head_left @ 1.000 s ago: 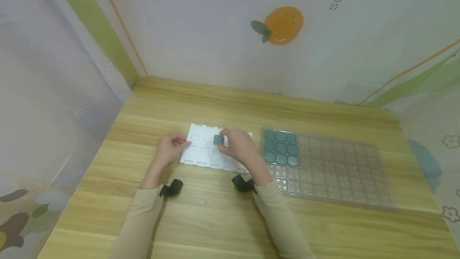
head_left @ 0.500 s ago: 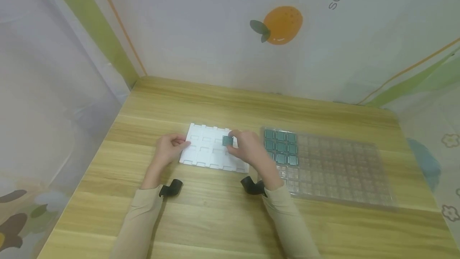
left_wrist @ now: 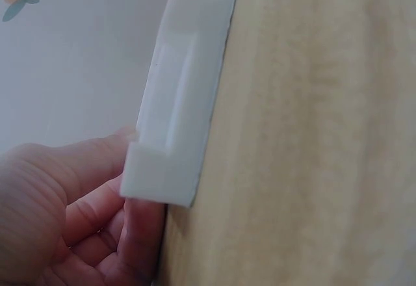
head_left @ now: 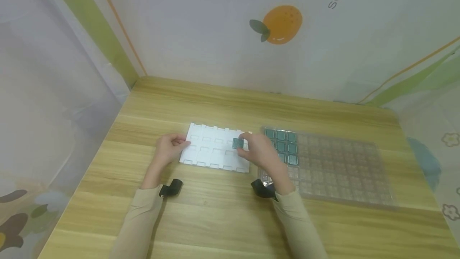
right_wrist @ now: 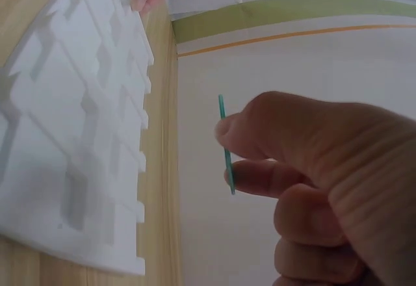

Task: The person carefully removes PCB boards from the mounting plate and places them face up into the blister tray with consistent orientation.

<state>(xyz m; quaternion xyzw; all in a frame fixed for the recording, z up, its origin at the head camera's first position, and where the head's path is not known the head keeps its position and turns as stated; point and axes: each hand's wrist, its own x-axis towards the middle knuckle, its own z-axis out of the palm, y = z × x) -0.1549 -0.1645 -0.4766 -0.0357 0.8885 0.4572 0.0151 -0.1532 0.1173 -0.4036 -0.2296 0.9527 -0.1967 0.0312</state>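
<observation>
My right hand pinches a small square green circuit board by its edges between thumb and forefinger, above the right part of a white slotted tray. Seen edge-on in the right wrist view, the circuit board is a thin green strip, apart from the tray. At the tray's left edge, my left hand grips it. The left wrist view has the left thumb on top of the tray's corner and the curled fingers lower down against its side.
To the right lies a long clear plastic tray with rows of square pockets. Several green circuit boards fill its upper left pockets, partly hidden behind my right hand. Both trays lie on a wooden table, and a printed curtain hangs behind it.
Over the last second my right hand has moved right across the white tray, carrying the circuit board from its middle toward its right side. My left hand has stayed at the tray's left edge.
</observation>
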